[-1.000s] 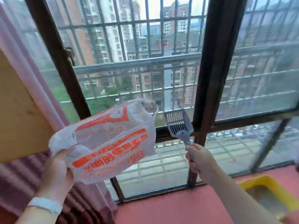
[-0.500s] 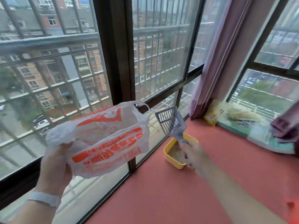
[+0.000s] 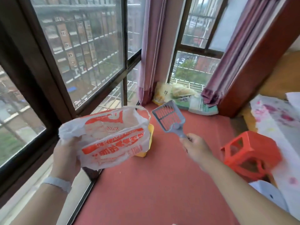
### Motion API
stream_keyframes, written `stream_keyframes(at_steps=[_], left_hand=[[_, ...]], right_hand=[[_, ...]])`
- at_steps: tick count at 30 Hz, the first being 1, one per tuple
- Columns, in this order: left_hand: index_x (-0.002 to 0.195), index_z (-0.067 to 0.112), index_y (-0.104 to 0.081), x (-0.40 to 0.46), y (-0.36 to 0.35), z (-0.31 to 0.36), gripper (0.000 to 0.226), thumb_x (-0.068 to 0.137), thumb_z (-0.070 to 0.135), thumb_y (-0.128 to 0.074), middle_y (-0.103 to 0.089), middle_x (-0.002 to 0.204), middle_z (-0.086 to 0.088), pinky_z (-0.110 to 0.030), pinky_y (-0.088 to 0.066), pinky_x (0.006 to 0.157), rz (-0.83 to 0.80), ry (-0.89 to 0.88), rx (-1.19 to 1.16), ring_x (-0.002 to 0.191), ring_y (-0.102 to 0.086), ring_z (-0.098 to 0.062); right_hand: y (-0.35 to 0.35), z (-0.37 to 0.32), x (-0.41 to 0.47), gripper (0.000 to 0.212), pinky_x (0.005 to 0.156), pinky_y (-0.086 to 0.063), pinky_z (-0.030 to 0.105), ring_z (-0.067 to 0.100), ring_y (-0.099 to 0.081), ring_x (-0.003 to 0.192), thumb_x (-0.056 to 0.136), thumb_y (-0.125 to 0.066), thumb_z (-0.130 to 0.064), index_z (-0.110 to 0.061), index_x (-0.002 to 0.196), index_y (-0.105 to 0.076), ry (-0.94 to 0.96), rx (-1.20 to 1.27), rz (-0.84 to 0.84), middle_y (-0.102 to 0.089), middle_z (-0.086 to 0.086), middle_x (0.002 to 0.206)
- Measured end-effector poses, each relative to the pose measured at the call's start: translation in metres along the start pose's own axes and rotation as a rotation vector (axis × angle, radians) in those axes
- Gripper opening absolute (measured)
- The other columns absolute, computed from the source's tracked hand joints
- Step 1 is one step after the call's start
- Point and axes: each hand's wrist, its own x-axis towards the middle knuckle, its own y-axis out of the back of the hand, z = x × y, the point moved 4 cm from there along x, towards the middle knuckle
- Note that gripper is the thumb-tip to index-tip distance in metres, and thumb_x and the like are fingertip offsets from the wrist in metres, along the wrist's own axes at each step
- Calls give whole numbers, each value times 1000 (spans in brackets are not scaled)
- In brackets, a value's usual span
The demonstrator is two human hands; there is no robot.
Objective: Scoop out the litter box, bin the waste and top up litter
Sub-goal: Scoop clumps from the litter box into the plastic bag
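The left hand (image 3: 65, 157) holds a white plastic bag (image 3: 112, 137) with orange print; its fingers are curled into the crumpled plastic at the bag's left end, and the mouth of the bag gapes open toward the right. The right hand (image 3: 195, 147) has its fingers wrapped around the handle of a grey slotted litter scoop (image 3: 168, 118), whose blade points up and away from the person. I see nothing lying on the blade.

The yellow litter box (image 3: 150, 134) stands on the red floor (image 3: 162, 184) just behind the bag, close to the window frame (image 3: 125, 88). The bag hides most of the box, so only an edge and a low corner show, and its contents cannot be seen. Beyond the box, in the corner under the purple curtain (image 3: 151, 51), lie some soft packages (image 3: 177, 96); whether one of them is fresh litter I cannot tell. To the right of the box, well apart, an orange plastic stool (image 3: 250, 153) lies tipped over.

In my judgement the scooping has not begun yet. The bag is thin, light and limp, so it will collapse unless it is taken near the rim and kept open. The scoop is stiff and light, and the handle is the right place to hold it. The box looks like rigid plastic; with litter inside it is probably heavy, so it is better held by its rim.
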Motion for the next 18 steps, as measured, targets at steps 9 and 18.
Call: stream_keyframes(at_steps=[9,18], left_hand=[[124,10,-63,40,-84,-37,47,78,17,-65,-65,124,-20,-59,-50,89,31,8,53,106,-65,-39],[94,19,-65,48,-215,-81,10,91,12,-59,-65,79,0,-22,-50,44,137,-54,84,59,-63,-15]], right_hand=[[59,54,61,35,52,-29,32,16,-36,51,85,-56,-36,-8,67,-48,-23,31,27,-43,0,57],[168,117,159,30,52,-29,30,17,-39,53,90,-57,-30,-7,71,-52,-40,-3,-42,-47,0,58]])
